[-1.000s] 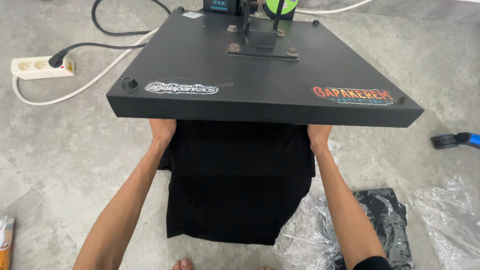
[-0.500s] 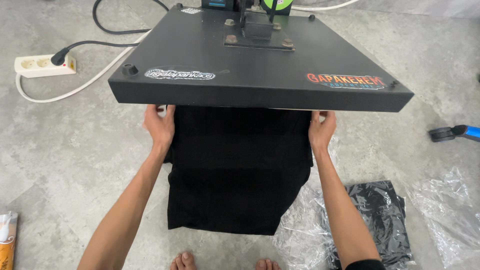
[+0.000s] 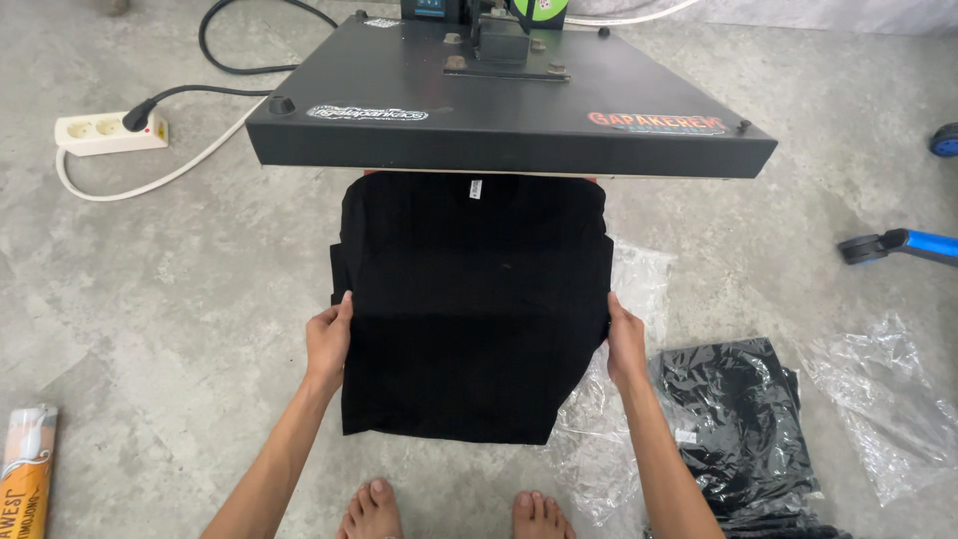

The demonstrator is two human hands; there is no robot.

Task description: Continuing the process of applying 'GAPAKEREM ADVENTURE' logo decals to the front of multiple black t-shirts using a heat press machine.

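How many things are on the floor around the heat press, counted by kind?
Black T-shirt held by the left hand and right hand: 1
Bagged black garment: 1
Empty clear plastic bags: 2
White power strip: 1
Orange packet: 1
Total: 6

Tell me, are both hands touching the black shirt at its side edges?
Touching. The head view shows the left hand curled over the left edge of the black shirt, and the right hand pressed against its right edge.
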